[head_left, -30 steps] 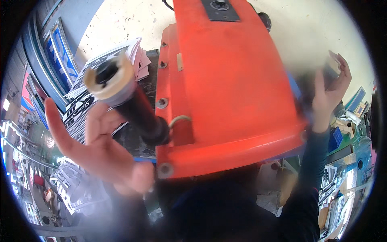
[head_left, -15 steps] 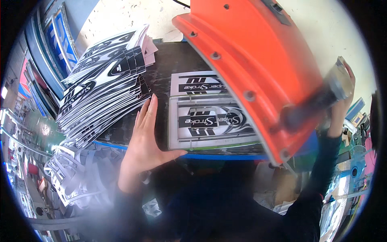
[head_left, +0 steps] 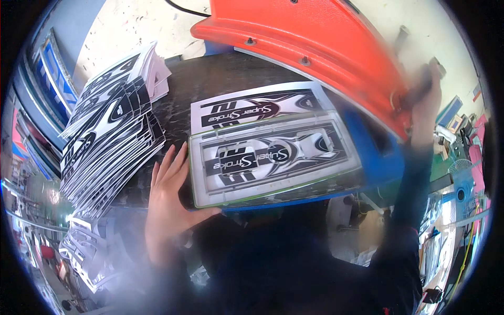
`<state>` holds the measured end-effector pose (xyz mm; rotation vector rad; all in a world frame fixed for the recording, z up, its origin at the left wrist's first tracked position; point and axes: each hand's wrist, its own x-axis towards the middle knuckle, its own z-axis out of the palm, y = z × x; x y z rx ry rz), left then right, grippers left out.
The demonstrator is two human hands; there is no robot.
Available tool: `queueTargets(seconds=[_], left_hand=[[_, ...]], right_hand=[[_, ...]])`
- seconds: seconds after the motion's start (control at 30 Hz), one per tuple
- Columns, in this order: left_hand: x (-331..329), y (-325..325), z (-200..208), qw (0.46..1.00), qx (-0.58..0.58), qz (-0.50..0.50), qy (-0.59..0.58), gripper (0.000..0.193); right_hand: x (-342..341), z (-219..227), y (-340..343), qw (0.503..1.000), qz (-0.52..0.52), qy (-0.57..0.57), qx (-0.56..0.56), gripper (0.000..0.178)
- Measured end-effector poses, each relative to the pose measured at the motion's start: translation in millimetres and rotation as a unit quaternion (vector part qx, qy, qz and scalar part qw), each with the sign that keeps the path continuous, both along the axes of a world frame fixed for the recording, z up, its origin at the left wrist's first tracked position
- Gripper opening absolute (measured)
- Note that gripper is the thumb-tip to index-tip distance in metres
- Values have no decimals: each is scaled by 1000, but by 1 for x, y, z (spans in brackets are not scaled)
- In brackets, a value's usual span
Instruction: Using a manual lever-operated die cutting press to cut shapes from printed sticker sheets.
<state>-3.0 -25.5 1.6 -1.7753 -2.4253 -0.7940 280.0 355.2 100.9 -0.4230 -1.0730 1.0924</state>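
Observation:
My left hand (head_left: 169,197) lies at the left end of a clear rectangular cutting die (head_left: 247,195), fingers spread and thumb stretched along its near edge. Under the die is a black-and-white printed sheet (head_left: 304,95), whose far part sticks out beyond it. At the right, my right hand (head_left: 428,105) is closed round the dark handle (head_left: 412,97) of a big orange press arm (head_left: 299,34). Motion smears this hand and the handle. The arm stands behind and to the right of the die, which is uncovered.
A leaning stack of printed sheets (head_left: 113,139) fans out on the dark tabletop (head_left: 184,86) at the left. White cut-out scraps (head_left: 86,247) hang below it. Framed panels (head_left: 55,73) stand at the far left. A blue edge (head_left: 294,203) runs along the table's front.
The orange press arm has swung away to the back right with my right hand on its handle, uncovering the die's right part. My left hand stays spread at the die's left end.

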Motion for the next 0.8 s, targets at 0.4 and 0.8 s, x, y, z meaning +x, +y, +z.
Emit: queueTargets(seconds=[0.4,0.8], left_hand=[[1,2,0,1000,-24,9,6,103],[0,-5,8,993,-20,27,-114,105]], right_hand=[[37,-13,129,974,-111,-171,99,23],[-28,-76,-128,719,85,-550,415,59]])
